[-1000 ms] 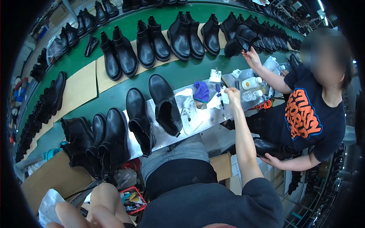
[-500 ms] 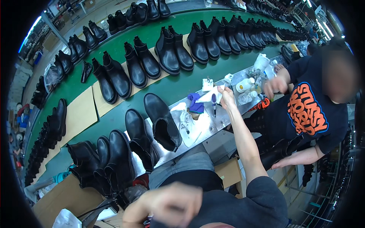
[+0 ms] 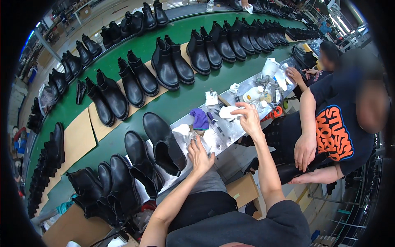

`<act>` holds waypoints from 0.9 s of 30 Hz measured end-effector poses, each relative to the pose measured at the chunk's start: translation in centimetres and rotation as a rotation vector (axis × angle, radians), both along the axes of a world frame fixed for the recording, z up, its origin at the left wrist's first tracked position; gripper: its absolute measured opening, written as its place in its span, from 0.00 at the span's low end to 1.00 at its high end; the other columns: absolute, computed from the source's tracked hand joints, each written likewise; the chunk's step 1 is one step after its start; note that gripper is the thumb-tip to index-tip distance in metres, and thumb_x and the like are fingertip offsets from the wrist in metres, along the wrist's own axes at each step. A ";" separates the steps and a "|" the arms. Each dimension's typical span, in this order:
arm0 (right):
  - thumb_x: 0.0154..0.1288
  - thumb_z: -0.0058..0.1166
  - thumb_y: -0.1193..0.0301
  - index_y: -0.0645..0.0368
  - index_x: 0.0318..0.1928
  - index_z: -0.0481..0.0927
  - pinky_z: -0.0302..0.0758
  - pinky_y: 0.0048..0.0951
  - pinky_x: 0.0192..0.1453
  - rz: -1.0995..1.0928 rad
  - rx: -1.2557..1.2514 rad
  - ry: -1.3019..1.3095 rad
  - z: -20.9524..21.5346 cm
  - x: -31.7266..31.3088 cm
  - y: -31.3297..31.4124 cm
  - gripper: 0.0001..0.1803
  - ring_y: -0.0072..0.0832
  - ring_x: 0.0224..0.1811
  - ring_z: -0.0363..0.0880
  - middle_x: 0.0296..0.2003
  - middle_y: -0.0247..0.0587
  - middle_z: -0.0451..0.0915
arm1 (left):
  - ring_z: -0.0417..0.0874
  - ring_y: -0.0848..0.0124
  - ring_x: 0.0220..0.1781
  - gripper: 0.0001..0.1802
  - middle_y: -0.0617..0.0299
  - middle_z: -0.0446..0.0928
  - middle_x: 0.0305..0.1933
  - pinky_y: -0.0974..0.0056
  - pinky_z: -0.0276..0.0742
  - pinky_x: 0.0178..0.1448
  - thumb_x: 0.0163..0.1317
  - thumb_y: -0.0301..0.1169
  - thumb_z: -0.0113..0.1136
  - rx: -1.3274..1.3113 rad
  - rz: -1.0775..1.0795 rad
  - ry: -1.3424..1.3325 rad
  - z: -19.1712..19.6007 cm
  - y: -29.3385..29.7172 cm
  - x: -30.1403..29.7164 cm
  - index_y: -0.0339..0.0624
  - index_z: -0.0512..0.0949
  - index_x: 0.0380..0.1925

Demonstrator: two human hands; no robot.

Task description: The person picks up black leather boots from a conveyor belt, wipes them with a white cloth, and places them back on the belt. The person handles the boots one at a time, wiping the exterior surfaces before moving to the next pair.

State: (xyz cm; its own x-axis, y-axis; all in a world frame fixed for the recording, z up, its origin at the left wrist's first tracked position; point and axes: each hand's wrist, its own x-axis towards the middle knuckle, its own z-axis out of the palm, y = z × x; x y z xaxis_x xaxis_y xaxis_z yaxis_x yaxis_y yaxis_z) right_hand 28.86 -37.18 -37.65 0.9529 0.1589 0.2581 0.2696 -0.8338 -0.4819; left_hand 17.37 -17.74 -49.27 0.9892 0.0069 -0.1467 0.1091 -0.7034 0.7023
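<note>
My left hand (image 3: 200,154) rests with spread fingers on the metal work tray (image 3: 224,136), touching a crumpled clear wrapper next to a black ankle boot (image 3: 164,144) lying on its side. My right hand (image 3: 248,118) is raised over the tray and pinches a white cloth (image 3: 228,113). A purple cloth (image 3: 200,119) and a small brush lie between the two hands.
A green conveyor belt (image 3: 177,105) carries rows of black boots on cardboard sheets. More boots (image 3: 111,185) stand at my left. White bottles and jars (image 3: 265,88) crowd the tray's far end. A person in a dark shirt with orange print (image 3: 333,131) sits at the right.
My left hand has come forward from near my lap onto the tray beside the boot. My right hand stays over the tray with the white cloth. The view has shifted slightly.
</note>
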 end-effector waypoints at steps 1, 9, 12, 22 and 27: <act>0.42 0.37 0.89 0.62 0.30 0.84 0.67 0.36 0.62 0.090 0.101 -0.138 -0.4 0.0 -0.5 0.21 0.37 0.50 0.76 0.44 0.43 0.81 | 0.53 0.40 0.67 0.57 0.32 0.49 0.69 0.39 0.55 0.66 0.46 0.38 0.70 0.021 0.006 -0.027 -0.3 -0.5 0.4 0.31 0.45 0.70; 0.64 0.38 0.83 0.65 0.48 0.69 0.72 0.26 0.23 -0.502 1.435 0.008 -2.7 8.6 -3.7 0.13 0.28 0.24 0.74 0.33 0.45 0.77 | 0.55 0.42 0.69 0.48 0.36 0.52 0.71 0.41 0.54 0.68 0.44 0.42 0.70 -0.028 -0.145 -0.088 -1.0 -1.3 3.3 0.34 0.61 0.65; 0.64 0.39 0.81 0.69 0.54 0.61 0.73 0.33 0.18 -0.711 1.552 0.036 -5.5 13.0 -7.6 0.17 0.34 0.22 0.78 0.35 0.51 0.75 | 0.57 0.40 0.67 0.46 0.35 0.54 0.69 0.40 0.57 0.67 0.47 0.41 0.69 -0.032 -0.213 -0.185 0.3 -0.4 0.9 0.33 0.61 0.65; 0.72 0.45 0.69 0.60 0.56 0.69 0.76 0.32 0.36 -0.573 1.266 -0.036 -11.0 13.4 -5.0 0.16 0.33 0.37 0.81 0.37 0.48 0.79 | 0.85 0.62 0.41 0.12 0.52 0.83 0.35 0.62 0.78 0.48 0.54 0.36 0.68 -0.451 0.215 0.261 6.3 13.8 -17.6 0.37 0.84 0.32; 0.68 0.47 0.72 0.64 0.64 0.64 0.67 0.43 0.61 -0.302 0.328 -0.423 -12.5 5.0 0.5 0.25 0.50 0.58 0.72 0.57 0.56 0.72 | 0.68 0.49 0.54 0.44 0.41 0.66 0.51 0.52 0.65 0.59 0.41 0.37 0.75 0.158 0.679 0.120 3.0 16.3 -20.4 0.28 0.63 0.54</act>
State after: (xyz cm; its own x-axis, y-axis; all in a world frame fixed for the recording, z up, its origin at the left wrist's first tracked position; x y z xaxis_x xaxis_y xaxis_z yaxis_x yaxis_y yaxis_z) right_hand 33.86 -36.68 -50.16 0.7479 -0.2541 0.6133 0.2683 -0.7293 -0.6294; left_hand -3.02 -1.41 -46.26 0.7355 0.6471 -0.2006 0.6302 -0.5448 0.5533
